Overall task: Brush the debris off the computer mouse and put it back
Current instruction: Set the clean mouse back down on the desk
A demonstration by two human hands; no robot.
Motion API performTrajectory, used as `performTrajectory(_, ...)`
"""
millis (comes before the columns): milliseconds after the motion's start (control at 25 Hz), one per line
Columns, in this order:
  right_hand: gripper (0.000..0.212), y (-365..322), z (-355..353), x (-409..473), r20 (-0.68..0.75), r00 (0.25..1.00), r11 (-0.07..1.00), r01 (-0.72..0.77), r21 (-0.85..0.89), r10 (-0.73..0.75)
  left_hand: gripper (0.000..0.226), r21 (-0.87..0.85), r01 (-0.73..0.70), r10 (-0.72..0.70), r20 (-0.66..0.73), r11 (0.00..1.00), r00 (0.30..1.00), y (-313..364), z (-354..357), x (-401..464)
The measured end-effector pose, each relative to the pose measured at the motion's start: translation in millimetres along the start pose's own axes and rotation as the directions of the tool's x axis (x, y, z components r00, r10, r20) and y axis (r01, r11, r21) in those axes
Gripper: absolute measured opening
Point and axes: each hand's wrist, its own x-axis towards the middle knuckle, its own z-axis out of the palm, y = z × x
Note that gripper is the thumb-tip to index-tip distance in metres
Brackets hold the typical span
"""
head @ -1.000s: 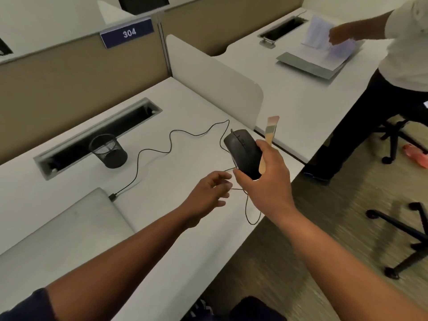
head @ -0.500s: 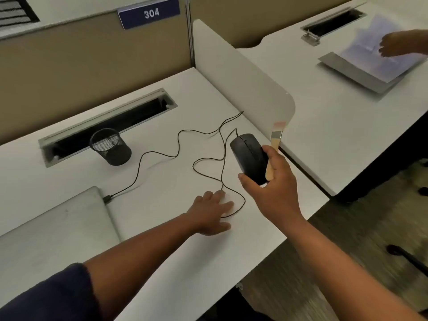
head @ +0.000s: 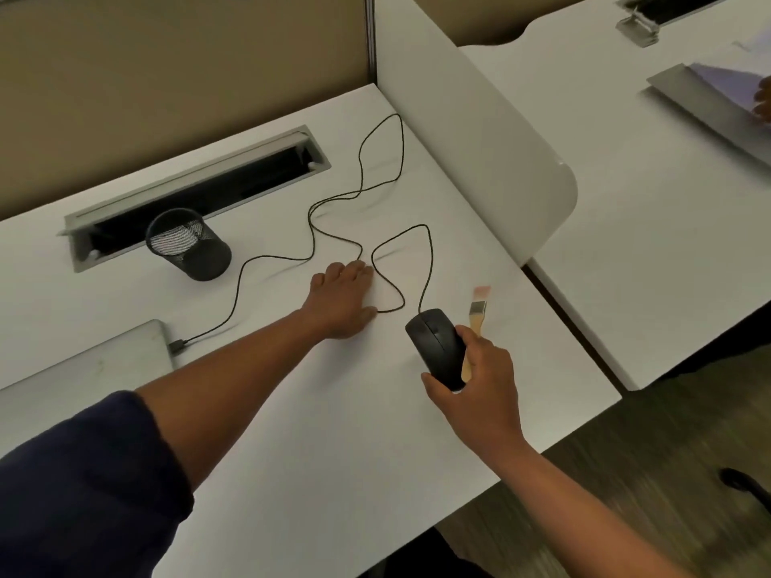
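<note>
My right hand (head: 479, 381) grips a black wired computer mouse (head: 436, 346) together with a small wooden-handled brush (head: 473, 327), whose bristles point away from me. The mouse is low over the white desk (head: 292, 431), near its right part; whether it touches the surface I cannot tell. Its black cable (head: 333, 227) loops across the desk to a plug at the grey laptop (head: 83, 369). My left hand (head: 344, 298) lies flat on the desk, palm down, fingers beside the cable loops.
A black mesh pen cup (head: 190, 244) stands by a grey cable slot (head: 196, 194). A white divider panel (head: 479, 131) separates the neighbouring desk, where another person's hand (head: 763, 98) holds papers. The desk's edge and carpet floor (head: 626, 473) lie to my right.
My right hand has lowered the mouse and brush from mid-air toward the desk. My left hand has come down and slid forward, flat, to the cable.
</note>
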Motion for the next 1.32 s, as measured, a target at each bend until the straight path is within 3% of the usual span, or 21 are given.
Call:
performTrajectory(520,0.084,10.0,54.0,-19.6,0.105,0.994,0.985,0.035,-0.168,-0.018,0.045,-0.232,-0.082,0.026,-0.236,0.969,0.971,20.3,14.7,-34.1)
performTrajectory(840,0.092,8.8,52.0,-14.3,0.144,0.989,0.979,0.058,-0.196,-0.03,0.046,-0.321,-0.077,0.056,-0.074,0.944,0.996,30.7,40.5,-71.5)
performTrajectory(1120,0.091,9.2,42.3,-10.7,0.226,0.973,0.986,0.083,-0.144,-0.049,0.044,-0.311,-0.039,0.022,-0.056,0.95,0.998,37.2,45.0,-78.4)
performTrajectory(1200,0.081,6.9,39.3,-11.6,0.183,0.981,0.987,0.087,-0.136,-0.062,0.052,-0.282,-0.013,0.006,-0.024,0.959,1.0,36.8,43.5,-82.1)
performTrajectory(1320,0.049,0.8,33.2,-9.6,0.039,0.985,0.985,0.169,-0.026,-0.168,0.063,-0.182,0.022,-0.013,0.047,0.983,0.999,28.0,38.8,-92.7)
